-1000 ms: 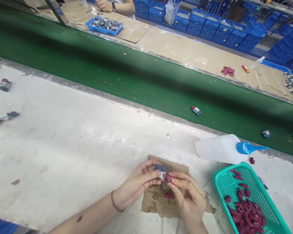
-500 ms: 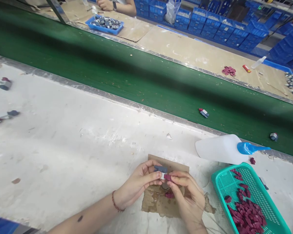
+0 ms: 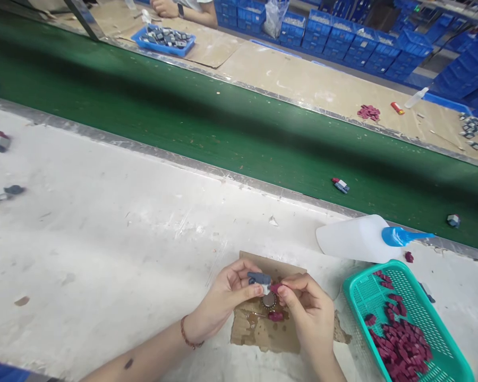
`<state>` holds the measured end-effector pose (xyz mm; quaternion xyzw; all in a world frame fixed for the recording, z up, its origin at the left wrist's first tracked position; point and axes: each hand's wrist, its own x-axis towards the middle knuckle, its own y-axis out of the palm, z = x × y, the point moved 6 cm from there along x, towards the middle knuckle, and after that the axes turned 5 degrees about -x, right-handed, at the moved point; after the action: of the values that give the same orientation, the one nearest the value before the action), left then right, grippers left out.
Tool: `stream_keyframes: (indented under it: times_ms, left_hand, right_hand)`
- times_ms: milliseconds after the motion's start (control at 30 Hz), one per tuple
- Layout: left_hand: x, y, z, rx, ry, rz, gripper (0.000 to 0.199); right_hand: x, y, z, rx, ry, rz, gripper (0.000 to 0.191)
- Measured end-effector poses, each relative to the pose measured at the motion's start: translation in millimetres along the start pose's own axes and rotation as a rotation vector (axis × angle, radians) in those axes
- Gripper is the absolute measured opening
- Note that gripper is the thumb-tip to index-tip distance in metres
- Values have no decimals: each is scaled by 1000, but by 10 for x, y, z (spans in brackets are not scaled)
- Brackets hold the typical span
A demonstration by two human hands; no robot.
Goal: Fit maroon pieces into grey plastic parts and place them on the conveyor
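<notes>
In my left hand is a small grey-and-white plastic part, pinched between thumb and fingers. My right hand pinches a small maroon piece, its tip against the white end of the grey part; whether the two are joined I cannot tell. Both hands are over a stained piece of cardboard. On that cardboard, below the fingers, are a bottle cap and another maroon piece.
A teal basket of maroon pieces stands at right, beside a lying white squeeze bottle with a blue nozzle. Beyond runs a green conveyor belt carrying small assembled parts. Across it, a co-worker's hand rests near a blue tray.
The maroon piece has tilted slightly against the grey part, and my right fingers have shifted a little. Parts on the belt have moved slightly right. The view has shifted a little.
</notes>
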<state>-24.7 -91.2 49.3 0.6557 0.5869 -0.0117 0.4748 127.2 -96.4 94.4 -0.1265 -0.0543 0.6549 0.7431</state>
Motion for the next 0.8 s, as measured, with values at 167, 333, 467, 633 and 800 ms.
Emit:
stream_keyframes:
  times_ms: [167,333,467,633,800]
  left_hand:
    - [-3,-16,-20,79,16,-2,40]
    - [-6,-35,-51,194,68,-22,33]
    - [-28,-37,-38,221,94,-62,36]
    - [-49,36,1,280,78,-63,42]
    - [108,248,-239,499,115,51,40]
  right_hand:
    - [-3,31,-29,-27,-8,53,18]
    - [4,70,36,-88,-52,95,21]
    - [-40,70,25,-114,-72,44,22]
    - [-145,49,-20,-111,-57,33,20]
    - [-242,-398,213,-274,-160,13,18]
